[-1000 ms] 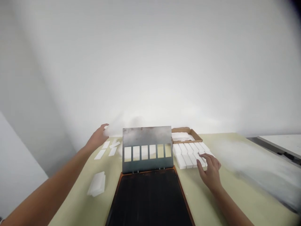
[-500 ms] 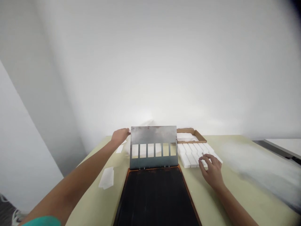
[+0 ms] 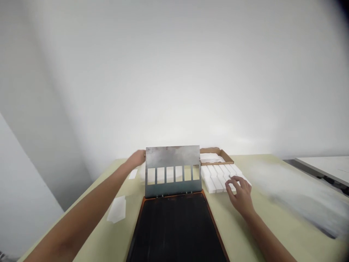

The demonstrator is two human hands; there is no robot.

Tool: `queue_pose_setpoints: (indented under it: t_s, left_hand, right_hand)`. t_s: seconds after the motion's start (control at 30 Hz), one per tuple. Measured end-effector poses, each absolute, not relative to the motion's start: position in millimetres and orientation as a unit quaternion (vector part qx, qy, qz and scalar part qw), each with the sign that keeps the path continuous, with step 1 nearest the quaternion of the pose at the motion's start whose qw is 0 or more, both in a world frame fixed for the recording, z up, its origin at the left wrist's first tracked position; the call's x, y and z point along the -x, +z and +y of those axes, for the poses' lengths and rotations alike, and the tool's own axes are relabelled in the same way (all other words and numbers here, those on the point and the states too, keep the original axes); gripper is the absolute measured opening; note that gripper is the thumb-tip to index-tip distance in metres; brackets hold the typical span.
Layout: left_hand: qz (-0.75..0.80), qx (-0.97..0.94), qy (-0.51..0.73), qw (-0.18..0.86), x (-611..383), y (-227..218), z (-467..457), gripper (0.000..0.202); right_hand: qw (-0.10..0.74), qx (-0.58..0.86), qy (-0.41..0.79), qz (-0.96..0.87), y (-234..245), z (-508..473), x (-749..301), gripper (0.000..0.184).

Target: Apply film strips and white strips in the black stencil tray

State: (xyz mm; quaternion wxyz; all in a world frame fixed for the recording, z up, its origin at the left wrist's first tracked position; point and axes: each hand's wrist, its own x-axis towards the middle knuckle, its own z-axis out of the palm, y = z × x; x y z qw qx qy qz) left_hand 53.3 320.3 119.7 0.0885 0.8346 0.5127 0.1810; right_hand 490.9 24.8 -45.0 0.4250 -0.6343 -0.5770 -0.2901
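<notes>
Pale counter: right hand spread, fingers on white blocks; left hand at slotted metal plate, its grip hidden, state indeterminable.

Your view is bright and evenly lit, with faint shadows. Right of your right hand, the table smears into a pale blur.

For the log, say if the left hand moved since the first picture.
Yes: the left hand moved right, from clear of the slotted metal plate to its left edge.
</notes>
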Motion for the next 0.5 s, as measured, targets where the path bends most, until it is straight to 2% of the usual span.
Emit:
queue_pose_setpoints:
  t_s: [0.1,0.23,0.3,0.4,0.5]
  left_hand:
    - [0.566,-0.78,0.263,0.046,-21,168,311,0.034]
    - [0.597,-0.71,0.373,-0.026,28,214,256,0.036]
    - [0.587,-0.708,0.391,-0.038,39,222,218,0.037]
    - [0.568,-0.736,0.368,-0.021,37,220,167,0.049]
    - [0.516,-0.796,0.316,0.027,22,209,132,0.056]
  right_hand:
    - [0.464,0.619,-0.282,-0.567,-16,21,-481,0.015]
    - [0.51,0.579,-0.241,-0.588,53,21,-447,0.013]
    - [0.516,0.549,-0.207,-0.624,94,22,-418,0.016]
    - [0.523,0.489,-0.122,-0.687,150,20,-368,0.038]
    - [0.517,0.502,-0.047,-0.692,178,18,-328,0.044]
